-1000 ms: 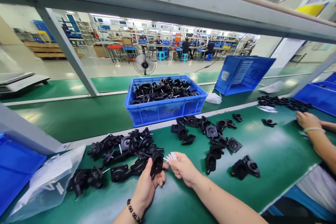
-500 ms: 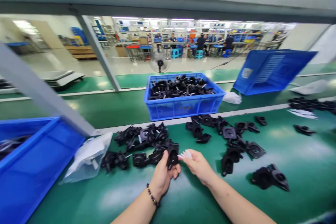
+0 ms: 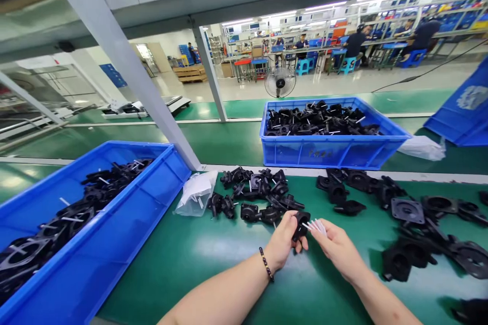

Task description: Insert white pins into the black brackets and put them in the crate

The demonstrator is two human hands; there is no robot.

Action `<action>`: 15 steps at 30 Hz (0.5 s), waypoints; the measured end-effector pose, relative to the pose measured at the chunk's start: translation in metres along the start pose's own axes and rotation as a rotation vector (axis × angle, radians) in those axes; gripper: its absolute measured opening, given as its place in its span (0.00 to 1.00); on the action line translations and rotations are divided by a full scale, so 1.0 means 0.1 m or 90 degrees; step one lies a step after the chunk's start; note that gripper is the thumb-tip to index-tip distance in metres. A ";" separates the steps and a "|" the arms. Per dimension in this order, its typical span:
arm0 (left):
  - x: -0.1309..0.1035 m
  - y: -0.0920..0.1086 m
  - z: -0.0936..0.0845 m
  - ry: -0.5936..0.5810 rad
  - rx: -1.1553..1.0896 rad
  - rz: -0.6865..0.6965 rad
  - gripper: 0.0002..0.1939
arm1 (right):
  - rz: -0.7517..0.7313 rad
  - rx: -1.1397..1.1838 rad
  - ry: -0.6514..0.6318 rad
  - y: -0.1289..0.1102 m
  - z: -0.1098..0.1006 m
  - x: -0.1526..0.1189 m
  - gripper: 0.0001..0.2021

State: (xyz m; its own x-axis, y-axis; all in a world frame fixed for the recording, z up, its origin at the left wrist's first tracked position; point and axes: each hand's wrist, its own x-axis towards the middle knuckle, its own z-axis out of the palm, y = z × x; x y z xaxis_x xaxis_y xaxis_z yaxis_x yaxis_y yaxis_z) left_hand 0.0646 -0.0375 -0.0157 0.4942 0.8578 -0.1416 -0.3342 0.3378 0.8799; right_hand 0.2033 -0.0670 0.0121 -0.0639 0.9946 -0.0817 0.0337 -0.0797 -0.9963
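My left hand (image 3: 282, 241), with a beaded bracelet at the wrist, is closed round a black plastic part (image 3: 301, 224). Several thin white pins (image 3: 318, 225) are pinched in the fingers of my right hand (image 3: 339, 247), their tips pointing left. One pin tip meets the black part, though whether it sits in a hole is too small to tell. Beyond my left hand a cluster of black parts (image 3: 249, 210) lies on the green surface (image 3: 183, 274), some with white pins sticking out. More black parts (image 3: 407, 210) are spread at the right.
A blue bin (image 3: 152, 177) of black parts stands at the left, beside a clear bag (image 3: 196, 194) of pins. Another full blue bin (image 3: 324, 152) is behind, with a tilted blue bin (image 3: 463, 106) at the right. A slanted metal post (image 3: 137, 81) rises at the left.
The view has swung left, bringing more of the left bin into sight. The black part in my left hand has turned, and the pins in my right hand are now against it.
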 end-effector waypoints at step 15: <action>-0.03 0.05 -0.03 -0.055 0.189 0.016 0.34 | -0.119 -0.359 0.001 0.06 -0.05 -0.05 0.14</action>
State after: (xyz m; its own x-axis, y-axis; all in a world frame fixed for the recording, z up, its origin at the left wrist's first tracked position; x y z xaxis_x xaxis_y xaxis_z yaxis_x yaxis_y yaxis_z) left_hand 0.0589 -0.0375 -0.0123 0.5588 0.8243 -0.0907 -0.1041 0.1781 0.9785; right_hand 0.2085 -0.0723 0.0067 -0.1188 0.9884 0.0945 0.5461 0.1445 -0.8252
